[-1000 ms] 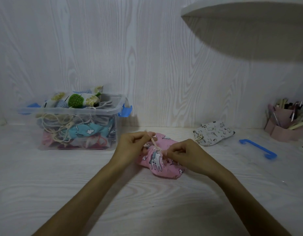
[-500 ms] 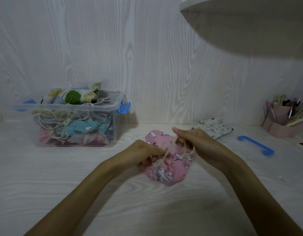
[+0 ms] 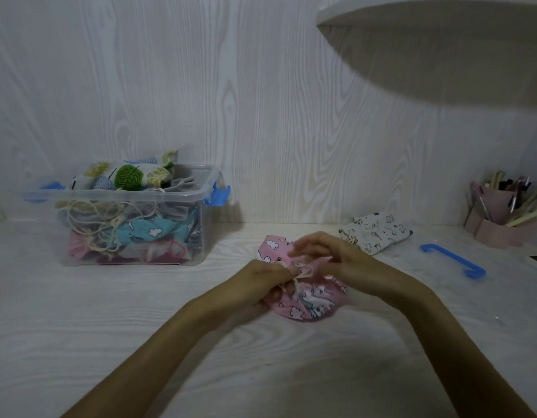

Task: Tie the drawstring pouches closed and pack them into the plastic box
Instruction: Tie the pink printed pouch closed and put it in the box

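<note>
Your 1 head camera is looking forward and down from close above the tabletop [image 3: 80, 327], facing the wood-grain wall [image 3: 261, 101]; your forearms are reaching in from the bottom edge toward the frame's middle.

The scene is dimly and coolly lit. A broad dark shadow is cast on the wall beneath the overhead shelf [image 3: 442, 13]. Motion blur is seen on the right hand [image 3: 327, 254] below it. Wide-angle bending is noticeable toward the frame edges.
</note>
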`<state>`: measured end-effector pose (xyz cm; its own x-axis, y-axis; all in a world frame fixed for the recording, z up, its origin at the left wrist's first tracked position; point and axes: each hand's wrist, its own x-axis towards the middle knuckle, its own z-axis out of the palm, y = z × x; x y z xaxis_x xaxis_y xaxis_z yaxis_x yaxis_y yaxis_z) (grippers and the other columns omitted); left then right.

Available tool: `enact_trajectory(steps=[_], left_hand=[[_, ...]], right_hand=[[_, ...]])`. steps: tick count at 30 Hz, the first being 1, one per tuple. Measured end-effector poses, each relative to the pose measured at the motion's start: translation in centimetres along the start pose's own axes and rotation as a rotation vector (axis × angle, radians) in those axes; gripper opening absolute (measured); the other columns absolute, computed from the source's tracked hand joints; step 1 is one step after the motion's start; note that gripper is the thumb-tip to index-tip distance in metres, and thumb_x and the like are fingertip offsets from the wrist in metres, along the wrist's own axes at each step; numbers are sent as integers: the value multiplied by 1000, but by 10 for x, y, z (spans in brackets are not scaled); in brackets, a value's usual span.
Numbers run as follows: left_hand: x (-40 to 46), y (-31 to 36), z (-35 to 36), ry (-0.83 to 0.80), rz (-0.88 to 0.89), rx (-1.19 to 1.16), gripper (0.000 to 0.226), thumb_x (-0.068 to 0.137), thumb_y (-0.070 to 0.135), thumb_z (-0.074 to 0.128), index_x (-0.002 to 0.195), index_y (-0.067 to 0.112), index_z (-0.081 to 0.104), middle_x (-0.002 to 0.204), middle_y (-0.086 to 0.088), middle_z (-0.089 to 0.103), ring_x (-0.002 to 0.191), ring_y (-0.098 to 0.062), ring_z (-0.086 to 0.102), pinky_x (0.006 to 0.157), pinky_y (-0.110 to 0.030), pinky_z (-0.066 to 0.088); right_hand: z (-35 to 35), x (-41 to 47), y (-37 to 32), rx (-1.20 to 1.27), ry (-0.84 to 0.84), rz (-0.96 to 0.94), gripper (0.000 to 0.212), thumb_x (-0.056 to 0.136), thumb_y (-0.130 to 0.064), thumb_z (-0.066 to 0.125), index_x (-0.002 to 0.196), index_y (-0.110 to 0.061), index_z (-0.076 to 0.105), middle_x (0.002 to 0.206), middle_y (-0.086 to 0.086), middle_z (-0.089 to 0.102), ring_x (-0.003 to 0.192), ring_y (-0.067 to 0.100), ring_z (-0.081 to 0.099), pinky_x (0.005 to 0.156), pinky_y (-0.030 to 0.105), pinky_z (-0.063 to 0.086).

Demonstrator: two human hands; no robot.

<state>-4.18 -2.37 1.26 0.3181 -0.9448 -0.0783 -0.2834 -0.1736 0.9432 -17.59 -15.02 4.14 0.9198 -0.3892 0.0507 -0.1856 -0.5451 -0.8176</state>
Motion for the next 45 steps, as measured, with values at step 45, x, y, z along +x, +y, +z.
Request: enact_trajectory(steps=[45], left_hand=[[-7,5,-23,371,305,17,15,67,6,82,79,13,77,72,4,75,62,-7,63,63,-17,53]], right_hand=[[22,5,7,-126,165,-227,16,76,-26,60,81,-16,71,61,-6,51,56,0,42,57,12,36]])
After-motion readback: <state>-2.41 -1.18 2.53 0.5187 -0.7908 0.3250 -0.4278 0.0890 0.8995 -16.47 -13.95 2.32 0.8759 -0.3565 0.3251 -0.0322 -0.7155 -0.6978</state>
